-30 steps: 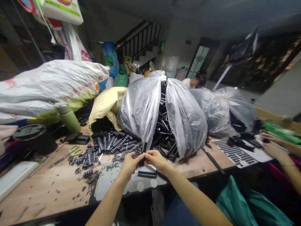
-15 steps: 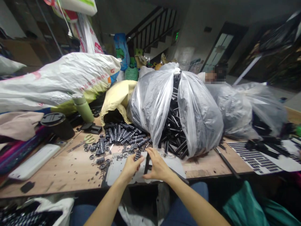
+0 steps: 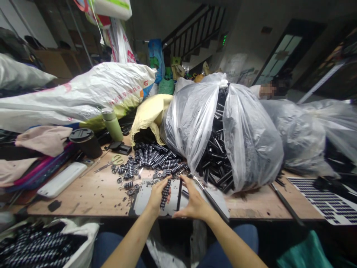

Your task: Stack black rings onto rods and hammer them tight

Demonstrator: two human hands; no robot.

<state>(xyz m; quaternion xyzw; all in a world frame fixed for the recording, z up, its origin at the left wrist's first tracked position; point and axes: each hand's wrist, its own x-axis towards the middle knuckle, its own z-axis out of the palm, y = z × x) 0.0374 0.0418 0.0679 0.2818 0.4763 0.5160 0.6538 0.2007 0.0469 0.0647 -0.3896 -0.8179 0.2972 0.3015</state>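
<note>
In the head view, my left hand point(image 3: 155, 198) is closed around a ribbed black-and-white patterned cylinder point(image 3: 165, 196), which stands nearly upright along the fingers. Facing it, my right hand point(image 3: 196, 201) spans a slim black tube point(image 3: 179, 195) lengthwise, thumb at the lower end and fingertips at the upper. A small gap separates the two pieces. Both hands are over a pale grey mat point(image 3: 143, 197) at the table's front edge. Just beyond lies a heap of similar patterned cylinders point(image 3: 150, 156). A long dark rod with a thin metal tip point(image 3: 213, 203) rests beside my right hand.
A big clear plastic bag point(image 3: 253, 149) spills black tubes point(image 3: 219, 152). Left of it are a yellow sack point(image 3: 149, 109), scissors point(image 3: 113, 162), a green bottle point(image 3: 112, 126) and a black cup point(image 3: 87, 143). A white sack point(image 3: 92, 230) of patterned cylinders sits low left. A person point(image 3: 269, 90) is behind the bags.
The view has turned slightly left. The patterned cylinder in my left hand now shows along its length, closer to upright. The black tube in my right hand has also become more upright.
</note>
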